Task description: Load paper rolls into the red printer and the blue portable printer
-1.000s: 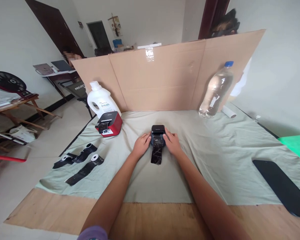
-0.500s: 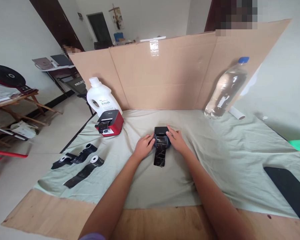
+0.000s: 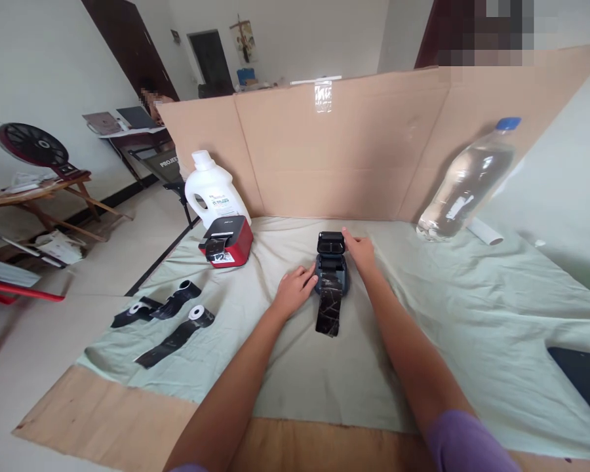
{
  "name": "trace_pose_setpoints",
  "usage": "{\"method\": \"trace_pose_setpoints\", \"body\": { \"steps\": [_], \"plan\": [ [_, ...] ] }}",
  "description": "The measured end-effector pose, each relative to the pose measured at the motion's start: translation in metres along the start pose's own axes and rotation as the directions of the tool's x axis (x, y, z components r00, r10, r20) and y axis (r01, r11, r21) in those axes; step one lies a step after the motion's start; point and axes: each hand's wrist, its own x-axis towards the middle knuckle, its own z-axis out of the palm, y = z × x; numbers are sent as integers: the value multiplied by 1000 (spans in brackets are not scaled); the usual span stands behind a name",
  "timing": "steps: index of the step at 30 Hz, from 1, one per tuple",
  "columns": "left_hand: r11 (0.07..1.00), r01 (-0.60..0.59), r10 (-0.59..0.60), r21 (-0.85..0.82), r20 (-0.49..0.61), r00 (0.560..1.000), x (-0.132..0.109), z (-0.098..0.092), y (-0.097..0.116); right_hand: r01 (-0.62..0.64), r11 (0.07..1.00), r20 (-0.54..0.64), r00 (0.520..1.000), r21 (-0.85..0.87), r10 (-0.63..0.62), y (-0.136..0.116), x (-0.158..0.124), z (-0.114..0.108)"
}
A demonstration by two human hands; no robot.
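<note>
A small dark portable printer point(image 3: 345, 280) stands on the cloth in front of me with its lid point(image 3: 331, 242) raised. A black paper strip point(image 3: 328, 308) hangs from its front onto the cloth. Fingers of my left hand point(image 3: 295, 292) press against the printer's left side. My right hand point(image 3: 361, 254) grips the right edge of the raised lid, thumb and fingers close together. To the left, a red and black label printer point(image 3: 233, 242) has a short black strip sticking out. Several black paper rolls point(image 3: 177, 331), partly unrolled, lie nearer on that side.
A white detergent bottle point(image 3: 214, 190) stands behind the red printer. A cardboard panel point(image 3: 324, 157) rises at the back. A clear bottle with a blue cap point(image 3: 465, 183) leans at the right, beside a white tube point(image 3: 486, 231). A dark flat object point(image 3: 580, 373) lies at the right edge.
The portable printer's lid has gone from closed to raised, with my right hand lifting it. My left hand stays at the printer's side. The view has shifted slightly left.
</note>
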Motion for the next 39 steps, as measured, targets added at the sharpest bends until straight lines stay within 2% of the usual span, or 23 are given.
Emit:
{"method": "trace_pose_setpoints", "body": {
  "steps": [3,5,7,8,10,12,13,18,22,30,33,36,39],
  "plan": [
    [1000,2,-2,-23,-14,1000,0,0,-1,42,999,-100,994,27,-39,0,2,1],
    [999,7,-8,-38,-12,1000,0,0,0,100,994,-74,993,38,-97,-3,1,-5],
    [999,10,-10,-49,-5,1000,0,-1,0,174,985,71,982,-1,-173,-8,0,-15],
    [999,12,-12,-53,-4,1000,0,-1,1,222,974,179,961,-53,-209,-12,-1,-19],
    [998,13,-13,-57,-4,1000,0,-1,1,334,923,387,890,-193,-241,-17,-4,-24],
    [998,14,-14,-56,-1,1000,0,-1,0,407,862,503,836,-303,-218,-21,-7,-23],
    [998,14,-14,-55,1,1000,0,-1,0,418,843,522,829,-339,-201,-22,-8,-21],
    [998,11,-11,-54,-4,1000,1,-1,-1,409,798,510,846,-443,-151,-22,-13,-5],
    [999,12,-12,-53,3,1000,1,-1,0,442,735,495,853,-514,-166,-22,-17,-3],
    [997,13,-15,-73,-26,1000,0,1,0,412,733,473,870,-542,-139,-20,-24,1],
    [989,20,-26,-146,-43,999,1,3,-2,445,778,494,845,-443,-202,-24,-20,-8],
    [948,4,-28,-320,-71,997,4,-1,-3,450,853,554,795,-266,-246,-39,-21,-31],
    [868,-65,-56,-493,-228,972,8,-21,2,430,892,616,743,-141,-261,-59,-32,-55]
  ]
}}
